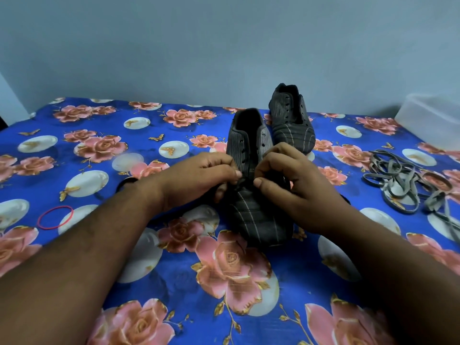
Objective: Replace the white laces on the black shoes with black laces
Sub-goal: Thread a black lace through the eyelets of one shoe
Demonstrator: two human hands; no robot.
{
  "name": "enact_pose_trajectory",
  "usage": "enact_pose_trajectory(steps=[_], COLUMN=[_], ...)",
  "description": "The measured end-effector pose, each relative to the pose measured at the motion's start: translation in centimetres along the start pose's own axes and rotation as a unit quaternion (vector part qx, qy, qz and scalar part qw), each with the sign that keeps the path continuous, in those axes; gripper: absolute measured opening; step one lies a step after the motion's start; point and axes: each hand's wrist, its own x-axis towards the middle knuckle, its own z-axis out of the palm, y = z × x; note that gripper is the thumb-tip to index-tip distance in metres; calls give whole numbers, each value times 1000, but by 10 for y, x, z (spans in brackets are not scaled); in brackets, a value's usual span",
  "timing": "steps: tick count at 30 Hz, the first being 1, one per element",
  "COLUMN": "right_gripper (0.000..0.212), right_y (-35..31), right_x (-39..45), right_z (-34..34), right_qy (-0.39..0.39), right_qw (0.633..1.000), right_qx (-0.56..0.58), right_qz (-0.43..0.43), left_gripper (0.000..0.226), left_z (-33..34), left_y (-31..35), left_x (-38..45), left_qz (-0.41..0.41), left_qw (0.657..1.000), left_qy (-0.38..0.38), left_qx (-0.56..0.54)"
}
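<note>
**Now both hands at the near shoe's eyelets**

Both hands meet over the nearer black shoe (256,202), which stands in the middle of the surface (174,282) under a blue cloth printed with pink roses. The left hand (199,178) and the right hand (291,180) have fingers curled, each pinching the black lace (240,183) at the lower eyelets. The second shoe (291,120) stands just behind, unlaced. Pale removed laces (403,180) lie heaped to the right. A red rubber band (55,217) lies left. A plain grey-blue wall (224,46) rises behind; a translucent plastic box (433,118) sits far right.

L hand (199,178) & R hand (293,185) curled, seemingly pinching.
</note>
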Motion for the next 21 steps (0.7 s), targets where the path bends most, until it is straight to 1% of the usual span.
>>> enact_pose_trajectory(steps=[1,3,6,8,9,11,13,16,18,21], right_gripper=[5,14,10,6,7,20,29,23,16,12], right_y=[0,0,5,10,12,16,20,23,22,22], right_x=[0,1,1,0,-1,-4,-5,-5,-5,-4], right_z=[1,0,-5,-9,-10,-16,-22,-28,-29,-30], right_qy=[3,16,13,-4,-13,-26,-36,-38,-32,-43], right_qw=[1000,999,998,999,999,999,999,998,997,998], right_qx=[20,50,58,42,28,10,16,39,55,42], right_qz=[3,7,22,21,15,15,30,43,41,36], left_gripper=[26,32,33,31,28,26,31,41,41,43], left_z=[0,-1,0,0,0,-1,-2,-1,0,1], left_y=[-1,-3,-5,-4,-3,-2,-2,-1,0,1], left_x=[0,0,1,1,0,-1,-2,-3,-3,-5], left_qz=[2,-1,0,1,1,-1,-1,7,16,19], left_qw=[1000,1000,1000,1000,1000,1000,1000,1000,1000,999], left_qy=[-1,-2,2,0,-2,-9,-12,-16,-22,-24], left_qx=[8,24,25,19,17,10,2,5,12,12])
